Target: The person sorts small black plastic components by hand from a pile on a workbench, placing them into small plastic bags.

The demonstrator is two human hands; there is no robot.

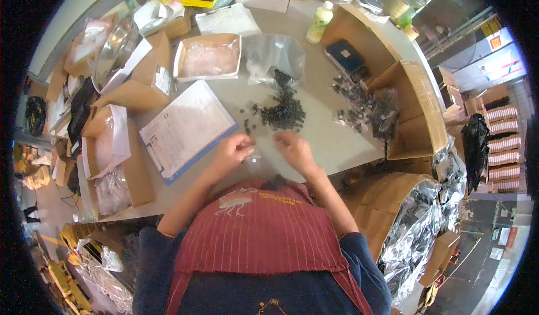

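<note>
My left hand (pixel 234 149) is at the table's near edge, thumb and fingers pinched together. Just beside its fingertips shows a small see-through piece with a pale round spot (pixel 254 159); what the fingers grip is too small to tell. My right hand (pixel 296 152) is a short way to the right, fingers curled in, and whatever they hold cannot be made out. Beyond both hands lies a loose heap of small black parts (pixel 285 110), with a few strays to its left. A clear plastic bag (pixel 275 57) lies at the heap's far side.
Left of the heap lies a clipboard with papers (pixel 188 127). Behind it stands an open box with clear bags (pixel 208 57). An open carton (pixel 418 113) on the right encloses bagged black parts (pixel 362 110). A bottle (pixel 320 22) stands at the back. More boxes (pixel 106 141) line the left.
</note>
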